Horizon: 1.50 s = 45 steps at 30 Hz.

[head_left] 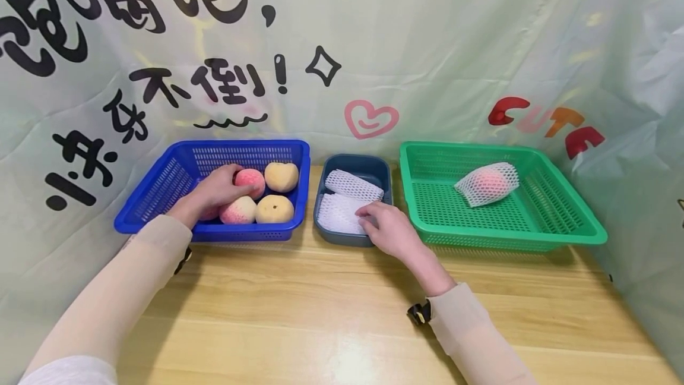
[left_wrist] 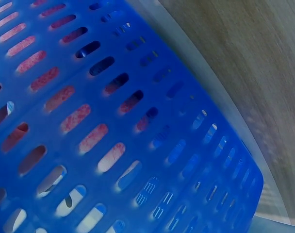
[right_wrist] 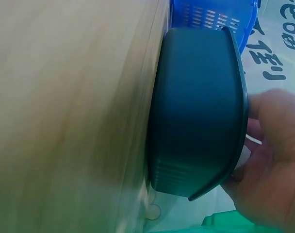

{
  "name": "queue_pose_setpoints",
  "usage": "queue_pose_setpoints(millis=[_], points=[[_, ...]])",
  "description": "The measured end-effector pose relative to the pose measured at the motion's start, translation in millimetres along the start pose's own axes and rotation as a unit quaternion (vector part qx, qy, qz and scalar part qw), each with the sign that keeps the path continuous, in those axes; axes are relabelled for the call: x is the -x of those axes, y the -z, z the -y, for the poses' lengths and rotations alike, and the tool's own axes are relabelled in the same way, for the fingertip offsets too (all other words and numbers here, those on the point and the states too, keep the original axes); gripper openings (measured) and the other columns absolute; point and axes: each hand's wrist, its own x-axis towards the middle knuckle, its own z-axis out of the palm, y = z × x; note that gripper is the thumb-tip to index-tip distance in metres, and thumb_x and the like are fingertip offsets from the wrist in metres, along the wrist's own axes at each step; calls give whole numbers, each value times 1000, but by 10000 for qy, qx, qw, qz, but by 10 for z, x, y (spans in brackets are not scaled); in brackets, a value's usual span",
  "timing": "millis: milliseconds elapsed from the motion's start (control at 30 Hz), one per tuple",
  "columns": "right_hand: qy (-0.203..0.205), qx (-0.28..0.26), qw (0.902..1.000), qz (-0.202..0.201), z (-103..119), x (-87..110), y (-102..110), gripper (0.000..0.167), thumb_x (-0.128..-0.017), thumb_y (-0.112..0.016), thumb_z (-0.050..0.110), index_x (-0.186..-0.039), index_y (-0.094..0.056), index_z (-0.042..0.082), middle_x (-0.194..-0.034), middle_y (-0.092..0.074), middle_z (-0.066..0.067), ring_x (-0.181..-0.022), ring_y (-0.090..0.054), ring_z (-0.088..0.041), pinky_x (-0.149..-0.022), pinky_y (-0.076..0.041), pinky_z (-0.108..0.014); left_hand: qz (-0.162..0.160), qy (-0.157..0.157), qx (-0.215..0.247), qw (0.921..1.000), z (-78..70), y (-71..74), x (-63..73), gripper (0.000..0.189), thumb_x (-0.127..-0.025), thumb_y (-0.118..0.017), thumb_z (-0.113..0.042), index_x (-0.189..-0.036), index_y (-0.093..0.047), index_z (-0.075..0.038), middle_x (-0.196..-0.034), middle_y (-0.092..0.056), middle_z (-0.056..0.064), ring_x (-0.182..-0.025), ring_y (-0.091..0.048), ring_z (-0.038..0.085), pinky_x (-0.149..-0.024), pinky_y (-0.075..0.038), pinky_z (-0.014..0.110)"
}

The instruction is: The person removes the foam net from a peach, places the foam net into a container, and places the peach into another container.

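Note:
In the head view my left hand (head_left: 219, 188) reaches into the blue basket (head_left: 184, 150), its fingers and thumb around a pink peach (head_left: 250, 182). Beside it lie a pink-and-cream peach (head_left: 238, 211) and two yellow peaches (head_left: 281, 177); another pink fruit is partly hidden under the hand. With its fingertips, my right hand (head_left: 392, 232) pinches a white foam net sleeve (head_left: 339, 214) in the dark teal box (head_left: 369, 164). A second foam net (head_left: 352, 185) lies behind it. The left wrist view shows only the perforated basket wall (left_wrist: 113, 97), with fruit behind its slots.
On the right stands a green basket (head_left: 427, 195) with a peach in a foam net (head_left: 488, 184) inside. All three containers line the back of the wooden table (head_left: 299, 308), against a printed cloth (head_left: 443, 52).

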Motion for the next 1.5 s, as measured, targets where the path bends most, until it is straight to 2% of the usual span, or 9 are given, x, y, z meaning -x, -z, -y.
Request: queue_pose_setpoints(millis=[167, 467, 733, 900, 1067, 1233, 1300, 1367, 1500], points=[[189, -161, 9996, 140, -3, 1, 21, 18, -100, -66, 12, -115, -76, 6, -118, -71, -10, -114, -67, -31, -99, -52, -48, -35, 58, -295, 9995, 2, 14, 12, 87, -94, -66, -64, -148, -44, 0, -139, -56, 23, -123, -55, 42, -108, -42, 62], [123, -699, 9969, -350, -4, 14, 51, 22, -99, -66, 11, -120, -72, 7, -129, -65, -9, -126, -60, -30, -107, -47, -48, -184, -239, -765, 9966, 12, 30, -5, 86, -98, -62, -59, -153, -39, 3, -149, -48, 27, -134, -49, 46, -111, -38, 64], [319, -965, 9925, -682, 35, 33, 63, 20, -98, -67, 7, -118, -73, 6, -127, -65, -8, -124, -61, -30, -105, -48, -49, -187, -190, -948, 9951, 10, 35, 25, 84, -100, -61, -55, -154, -37, 4, -153, -41, 29, -140, -41, 47, -114, -32, 66], [419, -1282, 9852, -1053, 79, 38, 122, 20, -98, -67, 5, -117, -74, 5, -124, -66, -7, -122, -62, -30, -103, -49, -50, -461, -326, -1025, 9931, -60, 66, 74, 77, -102, -60, -48, -155, -37, 3, -152, -40, 28, -141, -39, 48, -114, -31, 68], [603, -1457, 9757, -1519, 86, 36, 197, 21, -96, -67, 2, -116, -74, 6, -121, -67, -6, -119, -63, -27, -100, -50, -48, -903, -750, -915, 9889, -185, 71, 157, 72, -104, -58, -47, -154, -40, 2, -153, -41, 26, -142, -39, 46, -114, -32, 66], [664, -1476, 9679, -1922, 85, 87, 274, 21, -96, -67, 2, -115, -74, 8, -120, -68, -7, -114, -63, -28, -89, -50, -47, -1472, -1116, -709, 9802, -319, 49, 313, 62, -104, -60, -42, -149, -48, -2, -148, -47, 21, -138, -45, 43, -110, -37, 64], [699, -1491, 9639, -2094, 84, 120, 310, 21, -95, -67, 2, -115, -73, 7, -121, -68, -8, -115, -63, -28, -90, -50, -46, -1739, -1279, -642, 9743, -360, 35, 396, 57, -104, -61, -40, -145, -52, -2, -144, -50, 20, -134, -48, 41, -106, -40, 63], [757, -1530, 9586, -2278, 81, 151, 357, 22, -94, -68, 0, -114, -74, 6, -121, -68, -9, -115, -64, -27, -93, -49, -43, -2038, -1460, -603, 9662, -392, 12, 482, 53, -104, -61, -40, -141, -56, -3, -139, -53, 18, -129, -52, 39, -101, -44, 61], [772, -1501, 9518, -2562, 28, 203, 461, 22, -93, -68, -2, -113, -74, 5, -121, -68, -10, -114, -64, -27, -96, -49, -38, -2575, -1934, -587, 9449, -454, -54, 679, 44, -103, -64, -35, -132, -62, -1, -124, -59, 17, -113, -58, 37, -89, -48, 56]])
